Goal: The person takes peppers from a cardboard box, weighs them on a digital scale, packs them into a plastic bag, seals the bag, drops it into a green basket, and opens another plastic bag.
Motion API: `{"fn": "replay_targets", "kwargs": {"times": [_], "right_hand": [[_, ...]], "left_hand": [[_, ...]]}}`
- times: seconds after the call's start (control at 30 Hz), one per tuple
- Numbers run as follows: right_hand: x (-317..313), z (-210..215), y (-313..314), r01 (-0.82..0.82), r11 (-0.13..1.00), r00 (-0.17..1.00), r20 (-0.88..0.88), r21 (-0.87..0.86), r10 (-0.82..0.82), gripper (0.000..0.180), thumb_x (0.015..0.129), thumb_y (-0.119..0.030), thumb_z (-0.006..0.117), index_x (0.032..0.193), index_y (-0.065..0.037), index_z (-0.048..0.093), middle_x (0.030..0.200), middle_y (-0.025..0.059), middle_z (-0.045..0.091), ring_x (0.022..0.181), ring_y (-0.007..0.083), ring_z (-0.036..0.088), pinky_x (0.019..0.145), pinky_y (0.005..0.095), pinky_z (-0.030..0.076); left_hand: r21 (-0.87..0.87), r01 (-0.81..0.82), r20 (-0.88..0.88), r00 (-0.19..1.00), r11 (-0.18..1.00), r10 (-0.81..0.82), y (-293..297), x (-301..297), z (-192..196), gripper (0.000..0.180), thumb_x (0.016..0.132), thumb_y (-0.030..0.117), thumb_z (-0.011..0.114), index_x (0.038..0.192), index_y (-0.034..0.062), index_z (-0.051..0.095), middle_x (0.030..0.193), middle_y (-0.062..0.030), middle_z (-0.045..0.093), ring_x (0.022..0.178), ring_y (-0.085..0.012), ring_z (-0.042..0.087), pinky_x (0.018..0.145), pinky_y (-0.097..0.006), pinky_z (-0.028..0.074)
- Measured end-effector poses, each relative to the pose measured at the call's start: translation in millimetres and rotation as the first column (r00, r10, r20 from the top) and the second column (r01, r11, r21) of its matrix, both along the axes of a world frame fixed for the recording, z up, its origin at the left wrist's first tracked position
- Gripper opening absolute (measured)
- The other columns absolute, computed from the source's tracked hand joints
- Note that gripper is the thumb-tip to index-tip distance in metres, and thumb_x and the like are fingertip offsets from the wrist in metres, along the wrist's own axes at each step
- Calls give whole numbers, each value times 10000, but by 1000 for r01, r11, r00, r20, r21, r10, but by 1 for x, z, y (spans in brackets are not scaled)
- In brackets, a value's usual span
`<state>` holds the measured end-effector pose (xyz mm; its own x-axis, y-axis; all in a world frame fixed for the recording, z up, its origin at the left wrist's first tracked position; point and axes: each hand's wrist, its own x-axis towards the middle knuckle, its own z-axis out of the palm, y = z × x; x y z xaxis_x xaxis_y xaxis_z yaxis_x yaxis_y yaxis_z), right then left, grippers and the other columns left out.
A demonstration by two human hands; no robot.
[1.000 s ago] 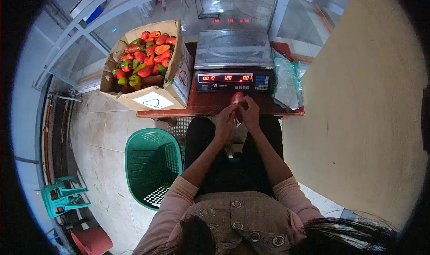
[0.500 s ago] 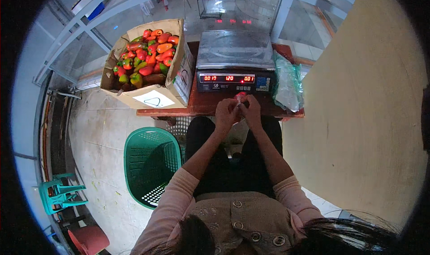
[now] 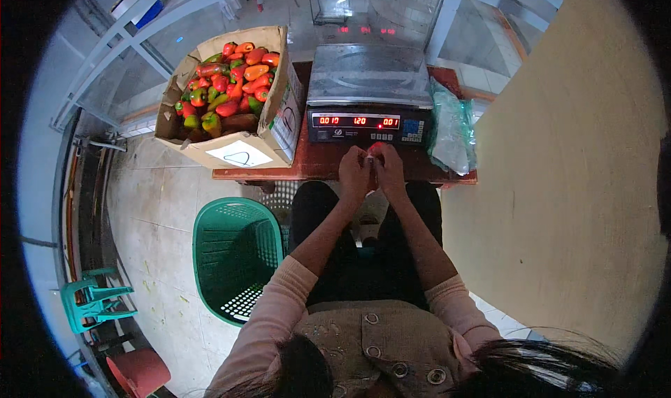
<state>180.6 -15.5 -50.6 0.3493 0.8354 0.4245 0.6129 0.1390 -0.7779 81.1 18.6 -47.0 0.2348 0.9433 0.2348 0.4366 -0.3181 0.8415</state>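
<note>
Left hand (image 3: 354, 174) and right hand (image 3: 389, 171) meet above near edge of worktop (image 3: 323, 162), fingers clamped on small red item (image 3: 377, 148); open strip leftward to carton (image 3: 198, 150).

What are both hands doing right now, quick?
Left hand: closed, pinching a small reddish plastic bag.
Right hand: closed, pinching the same small reddish plastic bag.
</note>
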Motion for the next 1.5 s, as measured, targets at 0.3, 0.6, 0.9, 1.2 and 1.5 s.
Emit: {"fn": "replay_targets", "kwargs": {"times": [0.3, 0.6, 0.9, 1.2, 1.5], "right_hand": [[3, 14, 2, -141, 984, 927, -364, -110, 92, 175, 771, -16, 506, 938, -55, 470, 817, 62, 525, 744, 189, 531, 685, 297, 423], [39, 7, 4, -568, 817, 615, -711, -101, 340, 145, 760, -48, 543, 895, -59, 490, 834, 9, 528, 759, 96, 517, 692, 225, 415], [27, -3, 6, -251, 950, 811, -575, -184, 103, 142, 744, -86, 623, 854, -37, 546, 782, 57, 591, 734, 147, 564, 663, 289, 445], [22, -1, 1, -205, 972, 932, -325, -110, 160, 180, 706, -74, 612, 875, -23, 574, 876, 100, 587, 816, 225, 585, 705, 326, 459], [20, 7, -11, -150, 981, 982, -132, -124, 134, 184, 732, -96, 598, 899, -26, 568, 830, 125, 567, 794, 288, 573, 695, 340, 462]], "left_hand": [[-47, 27, 71, 997, 999, -23, 5, -1, -4, 96, 749, 35, 549, 809, 36, 474, 739, -135, 524, 729, -306, 535, 639, -404, 414], [125, 86, 97, 990, 988, -99, -6, 6, 9, 58, 793, 68, 500, 807, 45, 450, 791, -121, 463, 738, -300, 499, 631, -391, 396], [143, 73, -8, 997, 987, -72, -16, -3, 3, 157, 783, 126, 546, 902, 35, 499, 859, -132, 476, 807, -312, 499, 707, -402, 398], [119, 91, -192, 979, 989, -67, -9, -1, 3, 201, 751, 126, 563, 920, 41, 493, 899, -129, 496, 859, -315, 504, 747, -402, 412], [182, 347, -259, 919, 920, -296, -6, -8, 41, 225, 693, 38, 584, 898, 46, 490, 888, -118, 489, 844, -283, 523, 714, -381, 442]]}}
